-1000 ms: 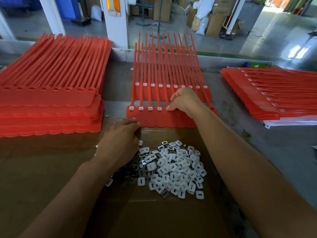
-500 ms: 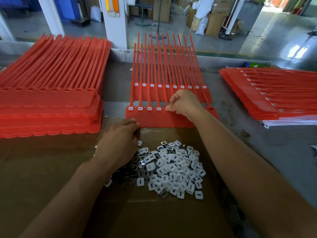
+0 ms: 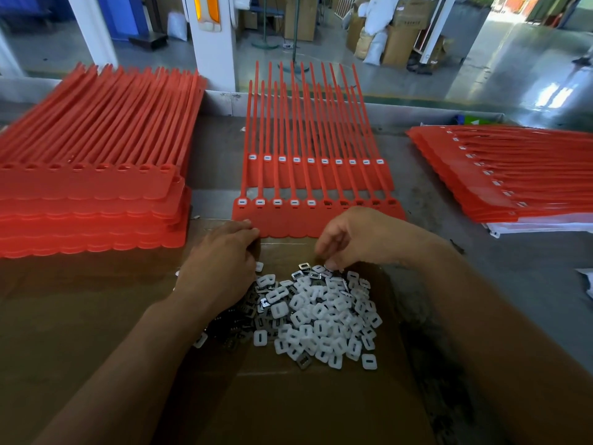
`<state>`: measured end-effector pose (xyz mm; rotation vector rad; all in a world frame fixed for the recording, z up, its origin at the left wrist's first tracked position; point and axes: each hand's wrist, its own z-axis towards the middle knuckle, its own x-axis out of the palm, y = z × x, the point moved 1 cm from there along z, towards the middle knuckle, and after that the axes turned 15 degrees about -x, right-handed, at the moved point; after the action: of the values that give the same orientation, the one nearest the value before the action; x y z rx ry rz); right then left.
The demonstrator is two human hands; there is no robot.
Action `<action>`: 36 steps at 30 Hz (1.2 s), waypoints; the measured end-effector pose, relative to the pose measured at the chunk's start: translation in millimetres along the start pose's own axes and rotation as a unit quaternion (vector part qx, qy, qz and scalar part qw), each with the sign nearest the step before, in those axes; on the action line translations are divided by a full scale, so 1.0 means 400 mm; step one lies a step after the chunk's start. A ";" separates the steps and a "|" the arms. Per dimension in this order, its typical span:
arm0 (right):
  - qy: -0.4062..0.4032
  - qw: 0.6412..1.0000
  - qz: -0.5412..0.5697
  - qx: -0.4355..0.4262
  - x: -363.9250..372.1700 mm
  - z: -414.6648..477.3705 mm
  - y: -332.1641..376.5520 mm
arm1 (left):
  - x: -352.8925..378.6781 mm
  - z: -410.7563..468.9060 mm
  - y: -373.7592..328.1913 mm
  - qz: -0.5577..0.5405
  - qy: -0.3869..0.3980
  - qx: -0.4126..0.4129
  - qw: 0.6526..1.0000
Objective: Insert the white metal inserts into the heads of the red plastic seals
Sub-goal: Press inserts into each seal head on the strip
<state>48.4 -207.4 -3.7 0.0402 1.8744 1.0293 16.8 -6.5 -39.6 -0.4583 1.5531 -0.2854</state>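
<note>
white inserts heaped on cardboard below near seal strip: tiny, light, stiff, likely slick, so pinch by edges; right hand curled over heap, hold unclear; left hand relaxed, touching strip.

Near row of red seals, laid mid-desk, with white inserts seated in its five leftmost heads. Its near edge is touched by the left hand; the insert pile is touched by the right hand.
</note>
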 end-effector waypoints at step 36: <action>-0.343 0.938 0.013 0.054 -0.059 0.065 -0.106 | -0.001 0.000 0.000 -0.001 -0.003 0.005 1.000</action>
<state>96.7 -228.1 -19.5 0.4365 1.2836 0.7873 16.7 -6.4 -39.1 -0.4533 1.5445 -0.2926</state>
